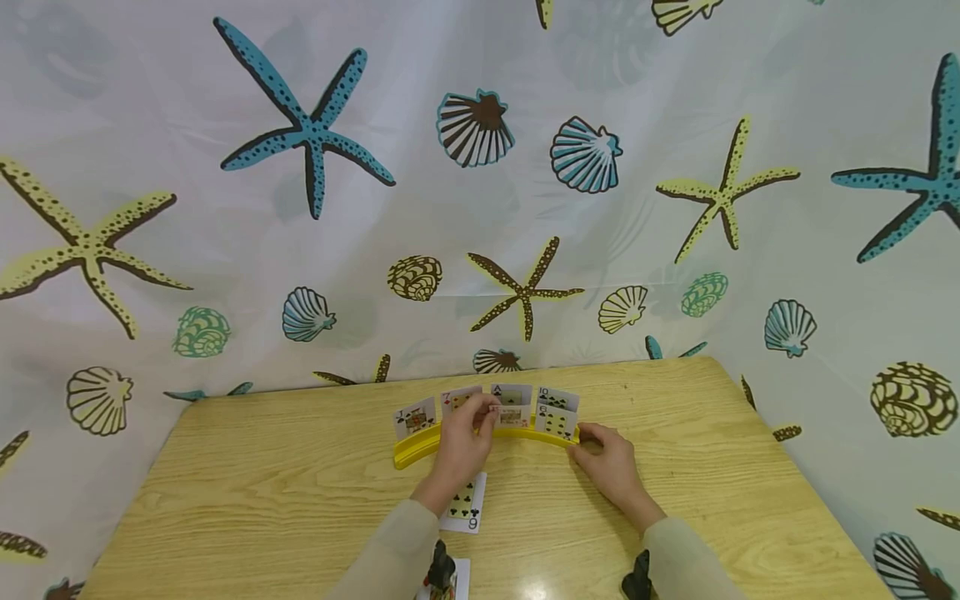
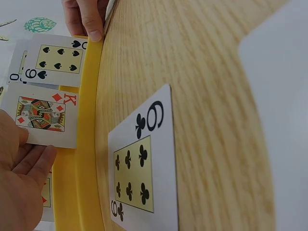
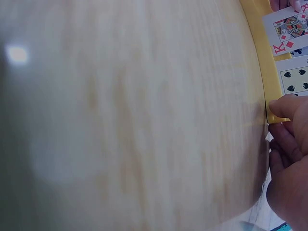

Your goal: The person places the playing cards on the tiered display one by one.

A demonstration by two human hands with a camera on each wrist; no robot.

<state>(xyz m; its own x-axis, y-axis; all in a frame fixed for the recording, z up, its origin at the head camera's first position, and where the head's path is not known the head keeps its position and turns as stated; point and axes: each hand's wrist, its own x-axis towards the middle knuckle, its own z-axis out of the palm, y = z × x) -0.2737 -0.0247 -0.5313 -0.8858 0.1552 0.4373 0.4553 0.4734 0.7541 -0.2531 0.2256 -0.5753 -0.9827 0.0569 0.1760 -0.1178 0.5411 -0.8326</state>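
A curved yellow card holder stands on the table with playing cards upright in it. My left hand pinches the king of diamonds by its edge, in the holder's front row beside the six of spades. Behind these two stand an ace and a ten. Further left are a seven, partly hidden by the left hand, and a jack. At the holder's right end, my right hand grips it between thumb and fingers.
A six of clubs lies face up on the wooden table, partly under the left forearm. Nearer me is a face card, mostly covered by the left wrist. A patterned cloth hangs behind the table and along its right side.
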